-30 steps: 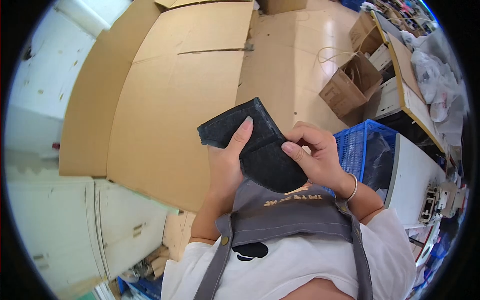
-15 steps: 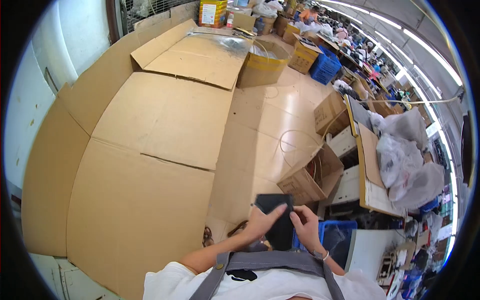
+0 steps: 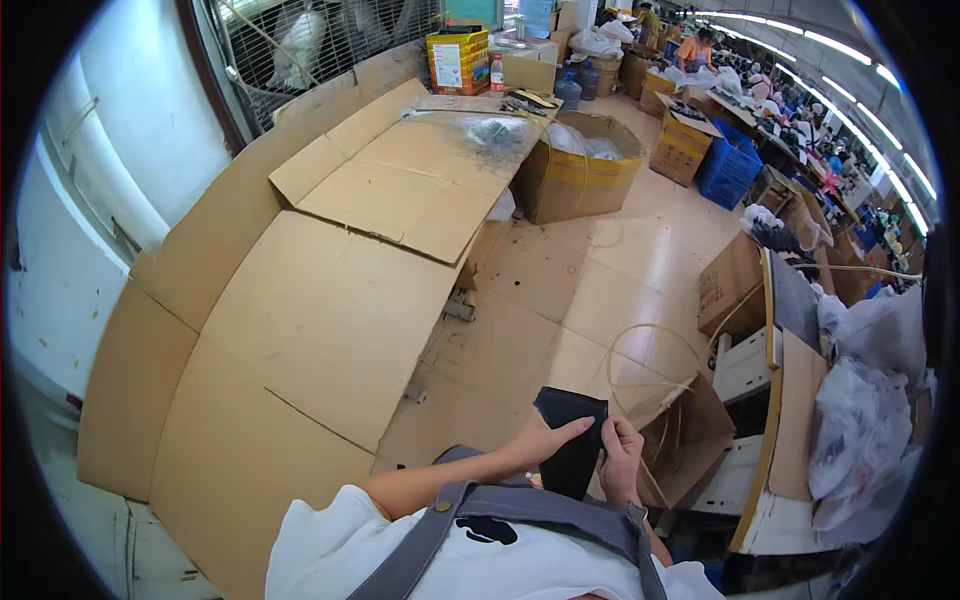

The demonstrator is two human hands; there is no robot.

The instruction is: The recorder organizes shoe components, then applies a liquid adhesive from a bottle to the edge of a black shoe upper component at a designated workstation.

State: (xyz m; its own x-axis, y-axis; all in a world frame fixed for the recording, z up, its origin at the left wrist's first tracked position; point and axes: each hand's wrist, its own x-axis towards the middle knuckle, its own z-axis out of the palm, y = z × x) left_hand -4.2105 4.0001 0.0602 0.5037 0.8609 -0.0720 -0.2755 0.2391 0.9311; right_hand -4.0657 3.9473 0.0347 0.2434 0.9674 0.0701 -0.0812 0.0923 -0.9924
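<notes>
A black, flat piece point(image 3: 572, 472), wider at its top end and narrower below, is held in front of my body. It could be cloth or leather; I cannot tell which. My left hand point(image 3: 545, 442) grips it from the left, the thumb lying across its face and the other fingers hidden behind. On the opposite edge, my right hand point(image 3: 622, 455) pinches it between thumb and fingers. The piece hangs over the floor, apart from the cardboard-covered table point(image 3: 330, 290) to my left.
An open carton point(image 3: 690, 440) stands close on the right, beside a bench point(image 3: 800, 440) piled with clear plastic bags point(image 3: 865, 420). A hose point(image 3: 610, 360) loops over the tiled floor point(image 3: 530, 340). Farther off are a large taped carton point(image 3: 580, 185), a blue crate point(image 3: 728, 165) and people at work.
My view has swung, so the table and cartons sit lower and the right-hand bench has shifted rightward. Both hands still hold the black piece, with only a slight change in its tilt.
</notes>
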